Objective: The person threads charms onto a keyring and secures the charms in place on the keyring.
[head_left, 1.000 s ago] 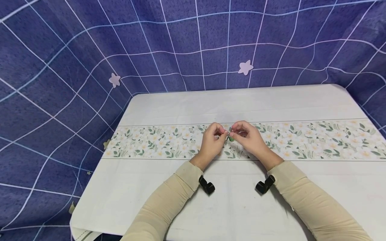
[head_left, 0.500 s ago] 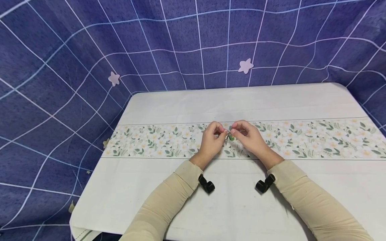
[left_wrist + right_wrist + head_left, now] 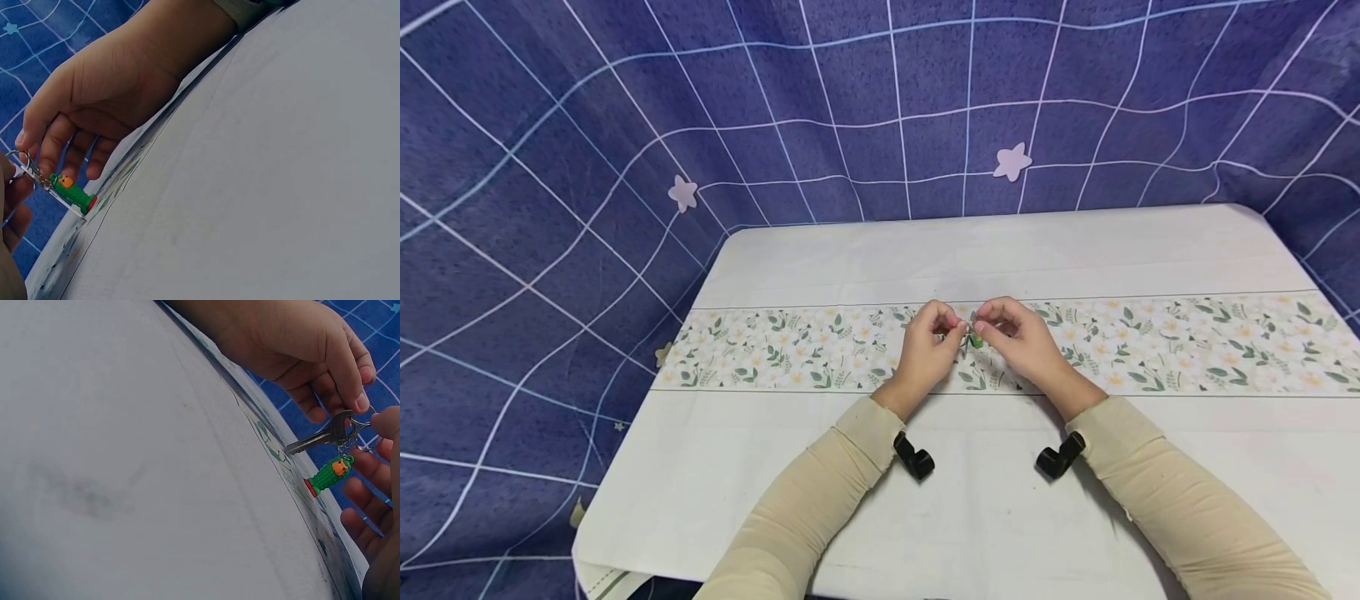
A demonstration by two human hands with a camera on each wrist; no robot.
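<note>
head view: floral-banded tablecloth (image 3: pixel 850 267), blue backdrop (image 3: pixel 550 167)

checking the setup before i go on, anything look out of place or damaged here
Nothing stands out. Both hands, left hand and right hand, hold a key with a green charm above the table; the floral cloth band lies flat.

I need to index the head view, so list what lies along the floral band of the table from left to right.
Bare floral band → left hand → green keychain figure pinched between the two hands → right hand → more floral band reaching the table's right edge.
</note>
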